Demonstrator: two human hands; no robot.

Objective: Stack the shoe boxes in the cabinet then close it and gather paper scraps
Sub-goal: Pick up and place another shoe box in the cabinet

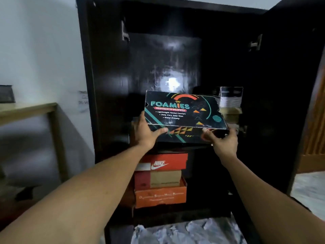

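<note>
A black Foamies Skechers shoe box (182,111) is held in front of the open dark cabinet (109,85), lid tilted toward me. My left hand (146,132) grips its left front corner. My right hand (219,138) grips its right front corner. Below it, inside the cabinet, stands a stack of boxes: a red Nike box (165,162) on top, a red and tan box (158,179) in the middle, an orange box (161,197) underneath. Crumpled white paper scraps (186,231) lie on the floor in front of the cabinet.
Both cabinet doors stand open; the right door (288,103) swings toward me. A pale box and other items (230,101) sit inside behind the held box. A wooden table (31,110) stands at the left against the white wall. A wooden panel (314,129) shows far right.
</note>
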